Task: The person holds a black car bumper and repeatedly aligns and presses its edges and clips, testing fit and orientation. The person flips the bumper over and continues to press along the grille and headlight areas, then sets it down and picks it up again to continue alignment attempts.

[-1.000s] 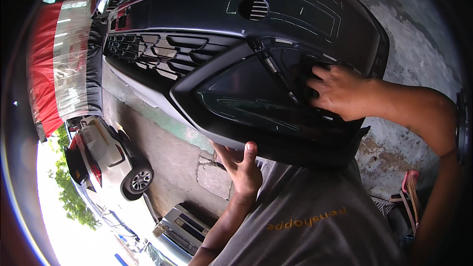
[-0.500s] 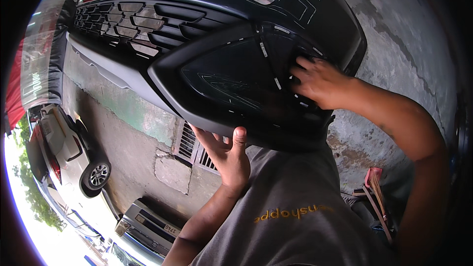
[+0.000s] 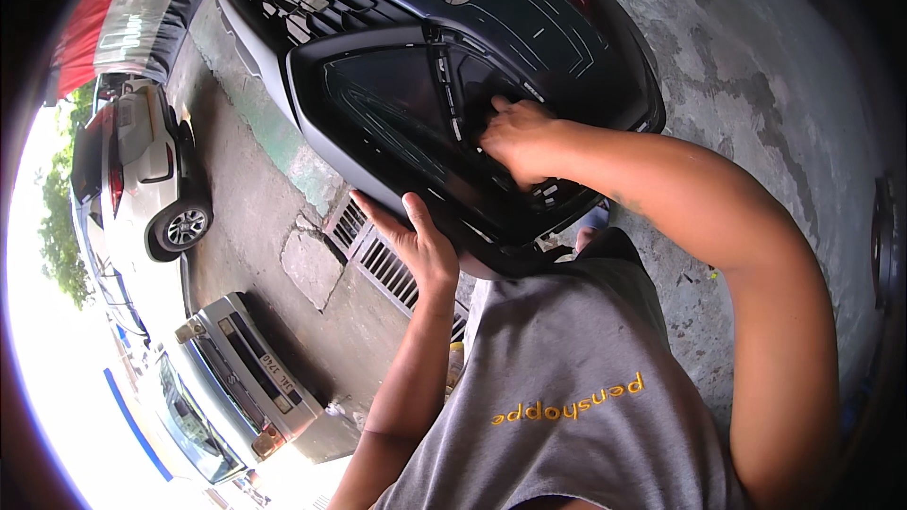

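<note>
A large dark car bumper [image 3: 378,146] fills the upper middle of the view, tilted, with a mesh grille section and a round hole. My left hand [image 3: 416,241] is against its lower edge, thumb and fingers stretched apart and touching the trim. My right hand [image 3: 521,140] reaches into a dark recess on the bumper's right part, beside a strip of small clips. Its fingers are curled; their tips and whatever they grip are hidden in the shadow.
A white car [image 3: 137,165] stands at the left, and a silver vehicle [image 3: 250,368] at the lower left. A metal floor grate [image 3: 387,269] lies beneath my left hand. The concrete floor [image 3: 685,85] extends to the right. Red and black sheeting [image 3: 128,14] hangs at the upper left.
The view has shifted and turned; the bumper appears farther left and higher. My right hand remains in the recess, and my left hand stays at the lower edge.
</note>
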{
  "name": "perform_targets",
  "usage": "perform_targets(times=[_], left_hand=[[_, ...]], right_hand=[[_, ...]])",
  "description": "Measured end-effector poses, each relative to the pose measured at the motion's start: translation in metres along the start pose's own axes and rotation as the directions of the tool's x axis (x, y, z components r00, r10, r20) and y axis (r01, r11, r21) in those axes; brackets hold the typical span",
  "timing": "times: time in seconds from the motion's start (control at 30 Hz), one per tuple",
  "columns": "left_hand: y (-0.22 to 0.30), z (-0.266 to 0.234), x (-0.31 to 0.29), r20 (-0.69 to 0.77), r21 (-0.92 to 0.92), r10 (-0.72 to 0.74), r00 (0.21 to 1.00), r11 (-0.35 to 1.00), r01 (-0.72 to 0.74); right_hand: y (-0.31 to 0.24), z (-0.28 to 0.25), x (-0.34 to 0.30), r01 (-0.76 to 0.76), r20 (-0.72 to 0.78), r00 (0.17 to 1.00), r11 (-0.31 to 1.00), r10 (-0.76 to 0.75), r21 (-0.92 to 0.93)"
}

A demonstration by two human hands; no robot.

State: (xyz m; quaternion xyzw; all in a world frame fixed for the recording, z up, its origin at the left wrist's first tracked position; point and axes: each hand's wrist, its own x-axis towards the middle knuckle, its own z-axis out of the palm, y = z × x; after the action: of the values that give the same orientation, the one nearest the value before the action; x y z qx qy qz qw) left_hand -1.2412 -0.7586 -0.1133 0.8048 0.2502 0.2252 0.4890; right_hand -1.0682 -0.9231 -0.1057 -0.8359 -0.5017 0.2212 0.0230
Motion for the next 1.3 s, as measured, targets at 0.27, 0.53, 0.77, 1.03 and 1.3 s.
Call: perform_targets(times=[0.27, 0.53, 0.77, 1.03, 1.3], left_hand=[[0.0, 0.009, -0.024, -0.086, -0.017, -0.028, 0.996, 0.999, 0.027], [0.003, 0.014, -0.027, -0.145, 0.004, 0.012, 0.989, 1.0, -0.012], [0.011, 0.026, -0.03, -0.213, 0.016, -0.019, 0.977, 1.0, 0.023], [0.01, 0.022, -0.027, -0.281, 0.29, 0.043, 0.959, 0.956, 0.042], [0.013, 0.019, -0.023, -0.344, 0.068, -0.058, 0.937, 0.994, 0.087]], right_hand=[[0.004, -0.015, -0.016, 0.049, 0.014, 0.999, 0.999, -0.049, 0.009], [-0.001, -0.026, -0.026, 0.034, 0.009, 0.999, 0.997, -0.033, -0.065], [-0.009, -0.031, -0.024, -0.034, 0.066, 0.997, 0.997, 0.038, -0.069], [-0.019, -0.045, -0.018, -0.041, 0.156, 0.986, 0.996, 0.053, -0.077], [-0.012, -0.04, -0.016, 0.014, 0.107, 0.994, 0.999, -0.009, -0.044]])
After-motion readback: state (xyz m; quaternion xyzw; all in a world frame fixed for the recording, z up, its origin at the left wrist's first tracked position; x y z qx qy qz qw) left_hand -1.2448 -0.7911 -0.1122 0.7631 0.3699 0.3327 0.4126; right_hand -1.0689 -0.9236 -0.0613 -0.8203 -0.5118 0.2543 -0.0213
